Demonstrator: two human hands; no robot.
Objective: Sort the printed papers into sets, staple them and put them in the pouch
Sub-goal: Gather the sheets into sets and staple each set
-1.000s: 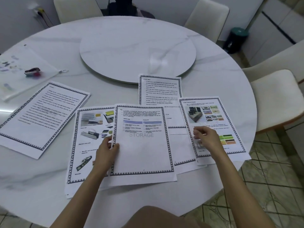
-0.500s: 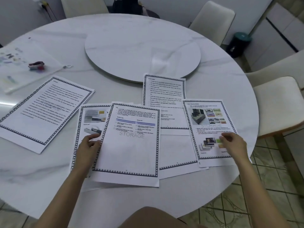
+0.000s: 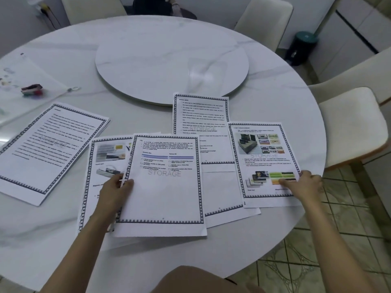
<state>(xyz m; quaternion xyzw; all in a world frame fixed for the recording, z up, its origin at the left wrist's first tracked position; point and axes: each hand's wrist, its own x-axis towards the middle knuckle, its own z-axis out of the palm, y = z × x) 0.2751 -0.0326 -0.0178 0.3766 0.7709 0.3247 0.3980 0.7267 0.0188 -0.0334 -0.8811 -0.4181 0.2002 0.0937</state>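
Because the printed sheets fanned across the table [image 3: 275,98] are thin, floppy and slick, edge grips suit them: the left hand [image 3: 115,192] pinches the STORAGE page [image 3: 165,197], while the right hand [image 3: 304,183] presses flat on the colour page [image 3: 262,157].

Round marble table [image 3: 264,98] and its surroundings
Turntable [image 3: 171,60] at centre; 4 chairs from 11 to 3 o'clock; dark bin [image 3: 301,48] at 2.

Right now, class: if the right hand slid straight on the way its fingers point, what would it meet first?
The right hand points left across the colour sheet it rests on. Going straight on, it would likely reach that sheet's left edge, then the text sheet beneath, before the centre sheet.
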